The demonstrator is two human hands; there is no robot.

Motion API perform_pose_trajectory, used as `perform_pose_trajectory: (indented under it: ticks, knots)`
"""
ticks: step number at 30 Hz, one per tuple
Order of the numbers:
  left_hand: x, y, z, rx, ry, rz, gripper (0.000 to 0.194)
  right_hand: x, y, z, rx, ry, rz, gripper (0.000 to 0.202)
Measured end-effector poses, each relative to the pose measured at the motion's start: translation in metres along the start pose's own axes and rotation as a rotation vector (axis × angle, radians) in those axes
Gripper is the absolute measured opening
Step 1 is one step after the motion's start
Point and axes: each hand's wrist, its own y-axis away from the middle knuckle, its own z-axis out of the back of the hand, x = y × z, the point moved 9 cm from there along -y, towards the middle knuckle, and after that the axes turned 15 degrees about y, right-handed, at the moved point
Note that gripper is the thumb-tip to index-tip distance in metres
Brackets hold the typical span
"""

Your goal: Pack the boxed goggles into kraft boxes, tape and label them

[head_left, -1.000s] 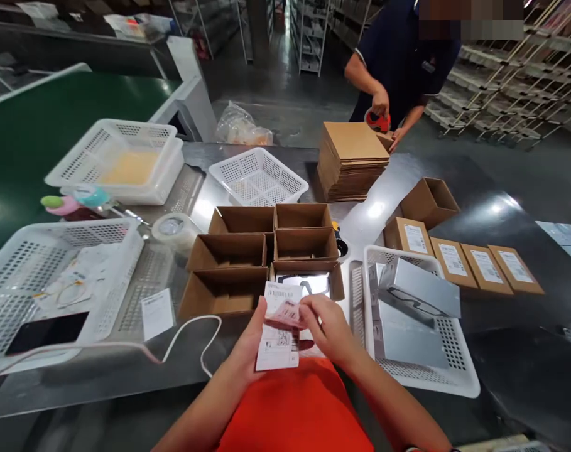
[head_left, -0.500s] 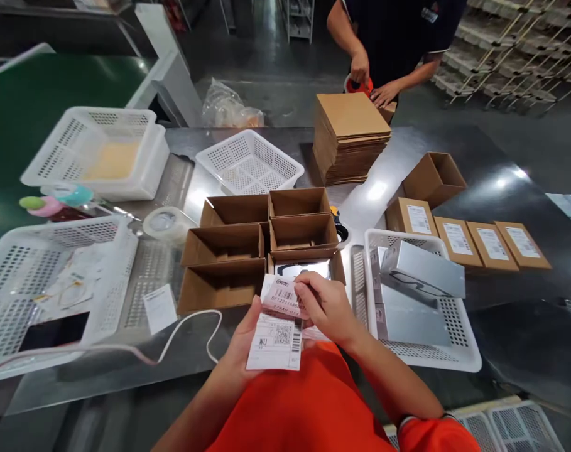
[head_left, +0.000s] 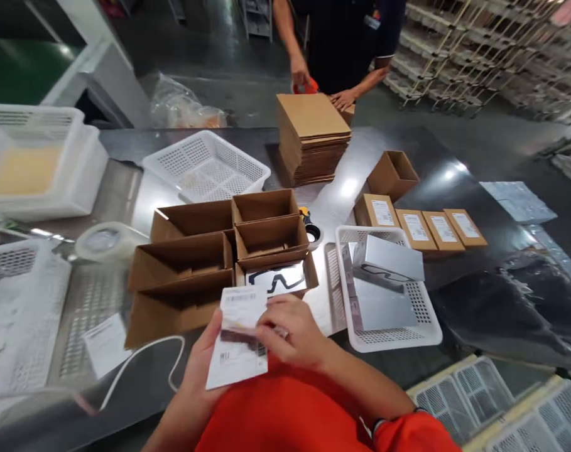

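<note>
My left hand (head_left: 203,358) holds a printed white label sheet (head_left: 240,364) by its left edge, thumb on top, low in front of my red shirt. My right hand (head_left: 292,329) pinches a folded, blurred part of the same paper near its middle. Just beyond the hands, a white box with a black goggle-like picture (head_left: 278,278) lies inside an open brown carton (head_left: 313,273). Several more open cartons (head_left: 186,260) stand beside and behind it in two columns.
A white basket (head_left: 389,342) with silver-grey boxes (head_left: 391,257) stands right; labelled cartons (head_left: 417,229) lie beyond. A flat cardboard stack (head_left: 313,119) stands near another person's hands. Left are an empty-looking basket (head_left: 207,166), a tape roll (head_left: 108,242), a loose label (head_left: 106,345) and a white cable (head_left: 148,345).
The view has swung right, so the table's things appear further left. My right hand has shifted the paper's upper flap down, and more of the sheet's top shows.
</note>
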Motion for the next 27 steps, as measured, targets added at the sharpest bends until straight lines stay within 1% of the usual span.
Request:
perform_pose_trajectory:
  ticks: [2,3,4,6,7,8,9,11,12,13,14,15,17,18,20,22,24,25,27]
  knots:
    - [-0.005,0.000,0.011,-0.021,-0.045,-0.025,0.043,-0.009,0.007,0.001,-0.041,0.010,0.001,0.030]
    - [-0.008,0.000,0.015,-0.005,-0.069,-0.042,0.044,-0.021,0.010,0.009,-0.086,0.026,-0.026,0.028]
    - [-0.012,0.001,0.019,0.017,-0.088,-0.060,0.046,-0.036,0.014,0.022,-0.137,0.064,-0.068,0.027]
    - [-0.019,0.003,0.024,0.050,-0.110,-0.108,0.053,-0.079,0.026,0.062,-0.226,0.225,-0.193,0.031]
    - [-0.023,0.005,0.026,0.056,-0.115,-0.128,0.057,-0.105,0.033,0.084,-0.237,0.350,-0.272,0.038]
    - [-0.025,0.006,0.027,0.052,-0.120,-0.135,0.061,-0.135,0.041,0.108,-0.219,0.498,-0.375,0.052]
    - [-0.027,0.008,0.027,0.046,-0.124,-0.135,0.065,-0.166,0.049,0.128,-0.160,0.640,-0.485,0.070]
    - [-0.027,0.009,0.023,0.037,-0.126,-0.114,0.070,-0.229,0.068,0.161,0.042,0.890,-0.721,0.100]
    - [-0.024,0.009,0.021,0.031,-0.127,-0.093,0.070,-0.254,0.075,0.168,0.170,0.966,-0.777,0.111]
    - [-0.021,0.007,0.020,0.021,-0.129,-0.075,0.069,-0.274,0.080,0.171,0.269,1.005,-0.797,0.116]
    - [-0.018,0.006,0.019,0.005,-0.131,-0.069,0.066,-0.288,0.083,0.171,0.338,1.026,-0.793,0.117]
    - [-0.015,0.004,0.019,-0.021,-0.139,-0.075,0.064,-0.297,0.084,0.170,0.373,1.036,-0.770,0.114]
    - [-0.011,0.000,0.023,-0.102,-0.179,-0.108,0.061,-0.301,0.083,0.165,0.355,1.063,-0.708,0.106]
    - [-0.011,0.000,0.026,-0.149,-0.208,-0.131,0.061,-0.297,0.083,0.163,0.327,1.083,-0.670,0.103]
    - [-0.013,0.002,0.030,-0.249,-0.285,-0.187,0.061,-0.279,0.084,0.160,0.225,1.090,-0.566,0.104]
    - [-0.021,0.008,0.035,-0.363,-0.365,-0.272,0.061,-0.249,0.087,0.164,0.060,1.021,-0.452,0.107]
    - [-0.032,0.015,0.039,-0.446,-0.415,-0.356,0.060,-0.213,0.092,0.172,-0.114,0.903,-0.359,0.111]
    - [-0.036,0.018,0.041,-0.466,-0.430,-0.386,0.058,-0.195,0.093,0.174,-0.177,0.843,-0.319,0.111]
    - [-0.042,0.021,0.043,-0.452,-0.470,-0.427,0.054,-0.161,0.091,0.172,-0.238,0.747,-0.241,0.109]
